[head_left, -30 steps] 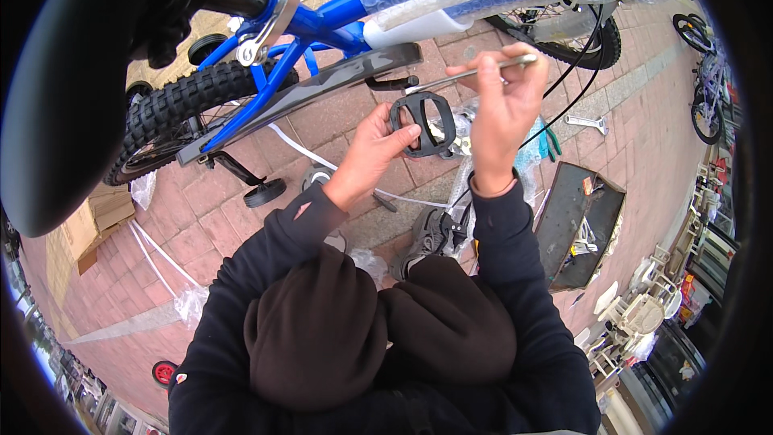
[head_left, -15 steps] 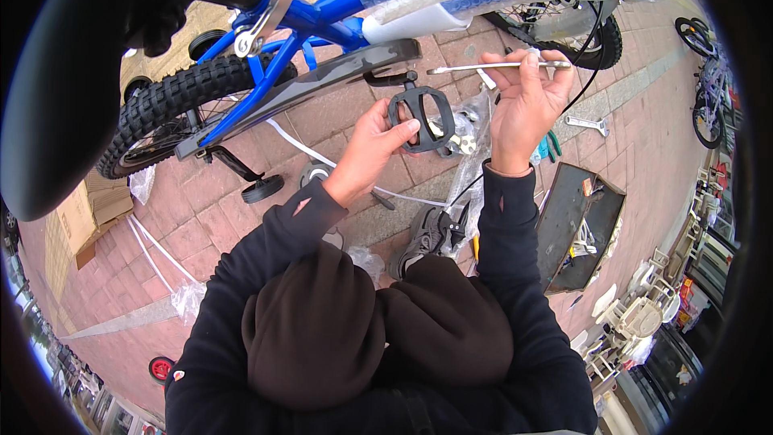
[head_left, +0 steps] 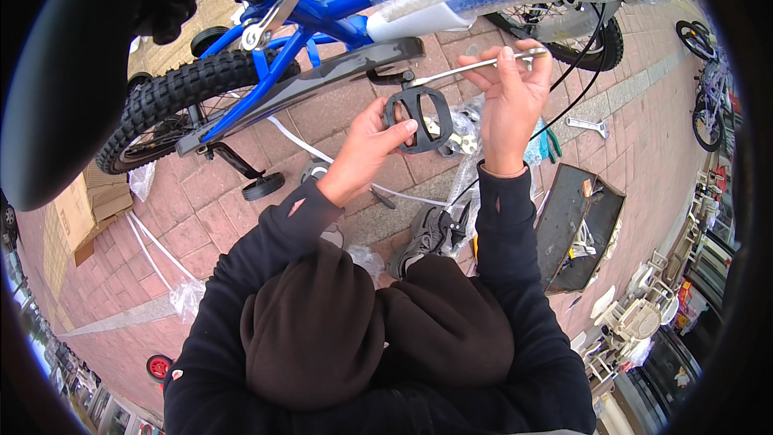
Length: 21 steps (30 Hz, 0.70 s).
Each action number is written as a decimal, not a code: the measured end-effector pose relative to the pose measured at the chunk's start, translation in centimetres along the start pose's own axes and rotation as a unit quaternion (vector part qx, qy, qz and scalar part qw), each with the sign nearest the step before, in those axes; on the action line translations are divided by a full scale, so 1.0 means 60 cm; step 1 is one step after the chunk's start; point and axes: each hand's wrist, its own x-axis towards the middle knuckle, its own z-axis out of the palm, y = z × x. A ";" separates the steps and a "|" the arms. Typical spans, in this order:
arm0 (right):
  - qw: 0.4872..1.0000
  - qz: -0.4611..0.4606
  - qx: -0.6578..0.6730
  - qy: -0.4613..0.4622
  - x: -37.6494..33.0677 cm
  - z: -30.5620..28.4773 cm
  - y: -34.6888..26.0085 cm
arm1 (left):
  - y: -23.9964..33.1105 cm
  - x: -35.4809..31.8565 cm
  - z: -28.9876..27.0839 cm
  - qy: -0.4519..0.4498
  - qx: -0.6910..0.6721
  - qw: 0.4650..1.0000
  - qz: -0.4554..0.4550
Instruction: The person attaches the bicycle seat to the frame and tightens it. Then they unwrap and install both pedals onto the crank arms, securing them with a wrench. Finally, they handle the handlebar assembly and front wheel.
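Bicycle pedal (head_left: 415, 114), black and open-framed, is sitting at the end of the crank arm (head_left: 386, 78), straight ahead of the person. Left hand (head_left: 364, 149) is pinching its left side, thumb on top. Right hand (head_left: 513, 109), further right, is holding a slim metal wrench (head_left: 460, 70), its grip narrow around the shank. The wrench's long axis is running leftward across the pedal's axle line, its tip meeting or just missing the crank joint (head_left: 408, 78); the left hand is staying nearer that joint.

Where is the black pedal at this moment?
In the head view, the pedal is above centre, held in the left hand, left of the right hand.
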 end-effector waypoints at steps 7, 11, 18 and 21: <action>0.983 0.172 0.059 0.017 -0.014 -0.012 0.045 | 0.042 -0.048 -0.037 0.035 0.050 0.998 -0.003; 0.983 -0.054 -0.176 -0.008 -0.009 0.002 0.032 | 0.055 -0.064 -0.048 0.064 0.073 0.995 0.014; 0.616 -0.320 -0.655 -0.297 0.000 0.053 -0.056 | 0.049 -0.067 -0.058 0.123 0.135 0.983 0.018; 0.476 -0.282 -0.751 -0.360 0.002 0.060 -0.061 | 0.051 -0.069 -0.062 0.143 0.156 0.977 0.007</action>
